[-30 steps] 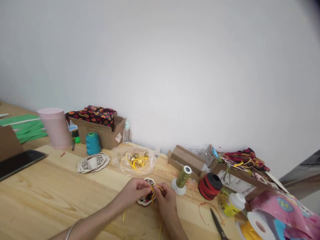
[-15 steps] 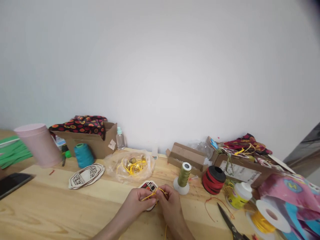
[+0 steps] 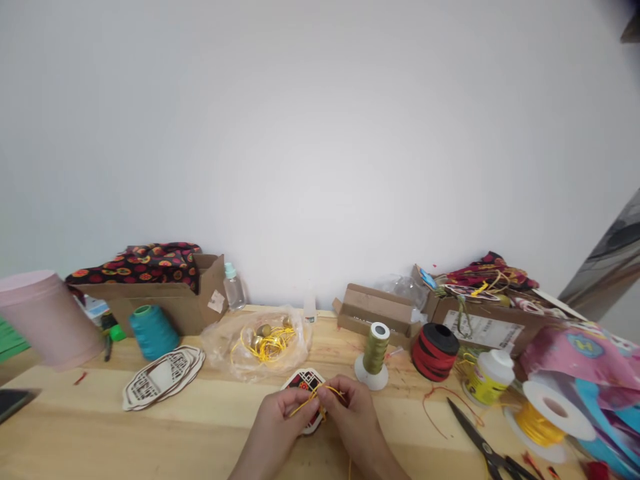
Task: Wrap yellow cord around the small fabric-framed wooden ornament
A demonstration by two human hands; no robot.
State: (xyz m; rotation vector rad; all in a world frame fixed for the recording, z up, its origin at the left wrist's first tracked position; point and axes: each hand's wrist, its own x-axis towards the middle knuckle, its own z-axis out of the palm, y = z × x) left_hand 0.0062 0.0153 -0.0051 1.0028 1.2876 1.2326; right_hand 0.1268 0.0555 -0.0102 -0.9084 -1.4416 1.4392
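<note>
Both hands meet low in the middle of the view, their fingertips pinched on a yellow cord (image 3: pixel 301 407). My left hand (image 3: pixel 283 420) holds the cord between thumb and index finger. From the right, my right hand (image 3: pixel 353 417) pinches a looped part of the same cord, and a strand hangs down below it. Just behind and under the fingers lies a flat patterned piece (image 3: pixel 305 381) in dark red, black and white. The fingers cover part of it, and I cannot tell whether the cord is fastened to it.
Behind the hands is a clear plastic bag (image 3: pixel 213 343) with yellow cords and bells. An olive thread spool (image 3: pixel 376 353), a red cord spool (image 3: pixel 434 353), scissors (image 3: pixel 475 433) and a yellow cord spool (image 3: pixel 540 423) stand or lie rightward. Leftward are stacked cut-outs (image 3: pixel 163 380) and a teal thread cone (image 3: pixel 153 333).
My view has shifted slightly, so the left-side things sit further left and lower. Both hands appear a little further right, still pinching the yellow cord close together.
</note>
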